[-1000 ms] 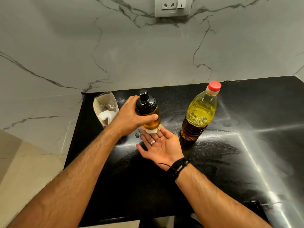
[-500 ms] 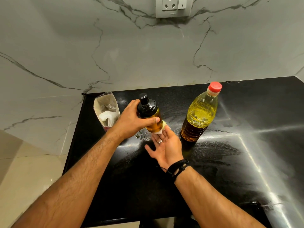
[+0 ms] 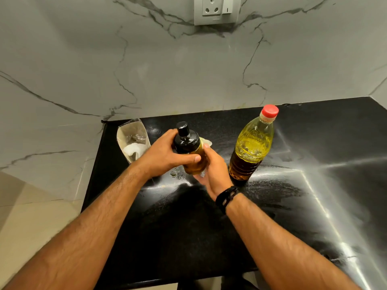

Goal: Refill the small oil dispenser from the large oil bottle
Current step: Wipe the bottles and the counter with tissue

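The small oil dispenser [image 3: 189, 151] has a black pump cap and amber oil inside, and it is lifted a little off the black counter, tilted toward me. My left hand [image 3: 165, 156] grips it just under the cap. My right hand [image 3: 213, 170] wraps around its lower body from the right, with a white tissue [image 3: 206, 141] between palm and glass. The large oil bottle [image 3: 252, 146], clear plastic with a red cap and yellow oil, stands upright just to the right, apart from both hands.
An open paper packet [image 3: 132, 139] with white contents leans at the counter's back left corner. A few oil drops [image 3: 174, 174] lie on the black counter [image 3: 314, 206] below the dispenser. The counter's left and front edges are close. A wall socket [image 3: 215, 9] sits above.
My right hand turned from palm-up under the dispenser to wrapping its side with the tissue. The left hand raised and tilted the dispenser slightly.
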